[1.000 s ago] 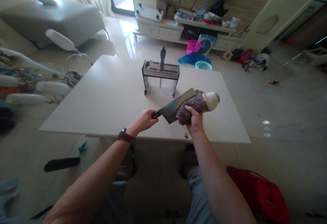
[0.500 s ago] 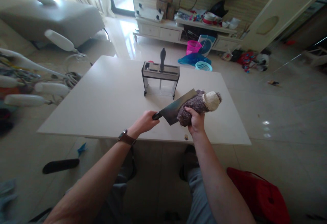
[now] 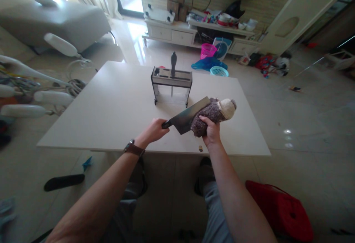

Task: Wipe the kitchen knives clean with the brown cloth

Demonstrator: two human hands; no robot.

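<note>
My left hand (image 3: 156,130) is closed round the black handle of a cleaver (image 3: 190,115), whose broad blade points up and to the right. A dark brown fuzzy cloth bundle with a cream end (image 3: 208,119) is gripped in my right hand (image 3: 212,131), its thumb on top. The blade lies against the bundle's left side, and both are held over the white table (image 3: 105,110). Behind the blade stands a knife block (image 3: 172,76) with clear sides, one black-handled tool upright in it.
A small sticker (image 3: 200,148) is near the table's front edge. White curved arms with cables (image 3: 55,84) stand left of the table. A red bag (image 3: 280,209) is on the floor at the lower right, and baskets (image 3: 219,71) sit beyond the table.
The whole view has shifted slightly, with the table and knife block a little farther left. Both hands keep their holds, and the blade remains against the bundle.
</note>
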